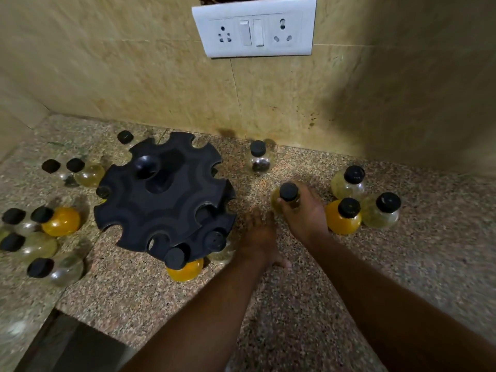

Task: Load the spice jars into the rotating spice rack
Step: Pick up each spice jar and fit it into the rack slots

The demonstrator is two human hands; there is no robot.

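Note:
The black rotating spice rack (pixel 163 194) stands on the granite counter, left of centre. An orange-filled jar (pixel 183 265) and a pale jar (pixel 218 245) sit in its front slots. My right hand (pixel 302 213) is closed around a black-capped jar (pixel 287 196) with yellowish contents, right of the rack. My left hand (pixel 259 234) hovers just right of the rack, blurred, fingers apart and holding nothing. Three loose jars (pixel 346 216) stand to the right of my right hand, and one dark-filled jar (pixel 259 158) stands near the wall.
Several more black-capped jars (pixel 40 226) cluster on the counter to the left of the rack. A tiled wall with a white socket plate (pixel 255 26) rises behind. The counter edge (pixel 80 320) drops off at the lower left.

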